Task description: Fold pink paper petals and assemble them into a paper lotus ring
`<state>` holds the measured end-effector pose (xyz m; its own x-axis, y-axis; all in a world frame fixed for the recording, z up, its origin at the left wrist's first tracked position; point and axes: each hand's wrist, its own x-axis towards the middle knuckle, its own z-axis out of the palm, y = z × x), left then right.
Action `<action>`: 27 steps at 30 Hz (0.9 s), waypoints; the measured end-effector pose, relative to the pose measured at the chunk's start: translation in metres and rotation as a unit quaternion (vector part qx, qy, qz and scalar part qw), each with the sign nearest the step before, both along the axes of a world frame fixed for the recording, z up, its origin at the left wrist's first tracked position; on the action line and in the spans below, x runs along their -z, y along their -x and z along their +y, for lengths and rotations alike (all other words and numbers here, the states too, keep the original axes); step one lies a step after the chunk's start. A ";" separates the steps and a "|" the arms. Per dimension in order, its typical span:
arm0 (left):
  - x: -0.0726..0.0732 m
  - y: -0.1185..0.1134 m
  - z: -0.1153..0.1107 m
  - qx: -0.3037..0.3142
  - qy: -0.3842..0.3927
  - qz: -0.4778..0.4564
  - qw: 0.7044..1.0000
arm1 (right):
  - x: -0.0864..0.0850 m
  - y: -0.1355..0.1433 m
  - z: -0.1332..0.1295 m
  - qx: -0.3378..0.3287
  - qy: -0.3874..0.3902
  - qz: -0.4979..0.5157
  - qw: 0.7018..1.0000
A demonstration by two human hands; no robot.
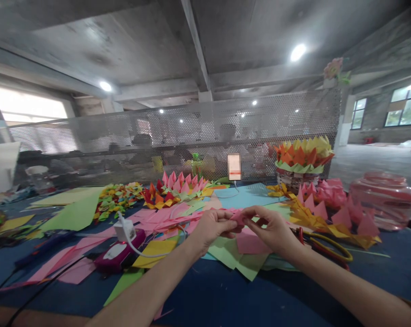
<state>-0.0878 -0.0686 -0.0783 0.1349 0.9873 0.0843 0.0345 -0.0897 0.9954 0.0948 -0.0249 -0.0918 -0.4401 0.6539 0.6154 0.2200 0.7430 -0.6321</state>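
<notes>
Between my two hands, a small piece of folded pink paper (238, 219) is pinched above the table. My left hand (215, 227) grips its left side with thumb and fingers pressed together. On the right side, the thumb and forefinger of my right hand (267, 226) close on the same paper. Below lie a pink paper sheet (251, 243) and light green sheets (251, 264). Long pink paper strips (171, 219) spread out left of my hands. Scissors (323, 243) with yellow and red handles rest beside my right wrist.
A purple power strip (122, 254) with a white charger stands at left. Folded paper petals (181, 181) lie behind my hands. At right are a basket of layered paper petals (302, 156) and a pink transparent jar (384, 200). A perforated metal panel (178, 122) borders the table's back.
</notes>
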 end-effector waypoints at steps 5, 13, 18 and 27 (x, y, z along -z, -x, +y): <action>0.002 0.002 0.001 0.015 -0.005 -0.011 1.000 | -0.002 0.001 -0.001 -0.023 0.027 0.018 0.999; 0.000 0.000 -0.001 0.005 0.012 -0.021 1.000 | -0.001 0.001 -0.001 -0.054 0.027 0.040 0.997; -0.001 0.001 -0.003 0.015 0.051 -0.062 0.997 | -0.003 0.000 -0.001 -0.104 0.041 0.070 0.991; -0.003 0.003 -0.003 0.040 0.087 -0.098 0.991 | -0.003 -0.002 0.002 -0.093 -0.009 0.036 0.995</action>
<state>-0.0906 -0.0712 -0.0754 0.2111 0.9760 -0.0540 -0.1620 0.0894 0.9827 0.0964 -0.0228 -0.0890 -0.5067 0.5542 0.6604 0.0329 0.7779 -0.6275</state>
